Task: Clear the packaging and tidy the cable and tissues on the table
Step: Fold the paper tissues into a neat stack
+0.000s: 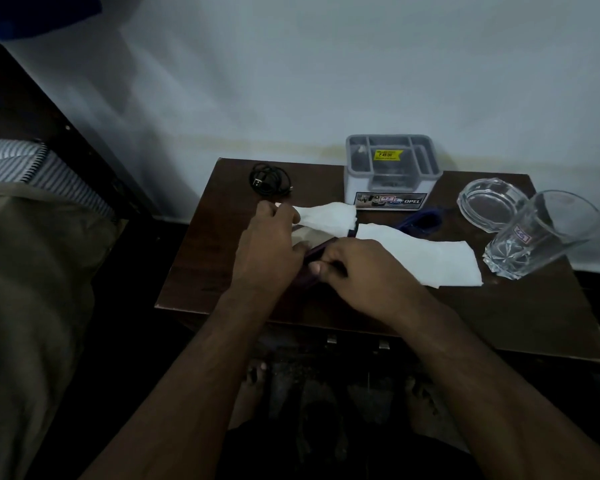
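Note:
A dark wooden table (499,317) stands against a pale wall. My left hand (269,244) pinches the end of a white tissue (326,218) and also rests on a dark purple wrapper (321,251). My right hand (364,271) grips the same wrapper from the right. A second white tissue (426,258) lies flat to the right of my hands. A coiled black cable (270,179) sits at the table's back left corner, apart from both hands.
A grey plastic organiser (392,171) with a yellow price sticker stands at the back. A glass ashtray (489,204) and a drinking glass (541,237) are at the right. A blue item (421,221) lies by the organiser. A bed (32,237) is at the left.

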Demonstrator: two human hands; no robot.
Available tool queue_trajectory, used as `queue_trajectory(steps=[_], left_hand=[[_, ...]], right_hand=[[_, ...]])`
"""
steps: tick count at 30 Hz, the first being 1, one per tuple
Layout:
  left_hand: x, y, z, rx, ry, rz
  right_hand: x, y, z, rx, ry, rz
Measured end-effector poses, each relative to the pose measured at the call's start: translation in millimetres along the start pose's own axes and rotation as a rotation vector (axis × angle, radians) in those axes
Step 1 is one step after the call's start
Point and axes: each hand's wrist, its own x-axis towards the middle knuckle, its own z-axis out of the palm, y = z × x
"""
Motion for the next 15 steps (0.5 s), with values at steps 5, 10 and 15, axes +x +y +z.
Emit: queue_trajectory(steps=[5, 10, 15], left_hand=[[-0.9, -8.3, -4.6, 0.016, 0.020, -0.054], [-0.2, -12.2, -4.4, 0.042, 0.037, -0.112], [3.4, -20.9, -6.4, 0.132, 0.016, -0.236]], right_hand=[[3.0, -2.5, 1.3, -0.033, -0.033, -0.044], [2.9, -0.4, 0.2, -0.071, -0.051, -0.084], [6.0, 1.4, -1.3, -0.073, -0.046, -0.069]])
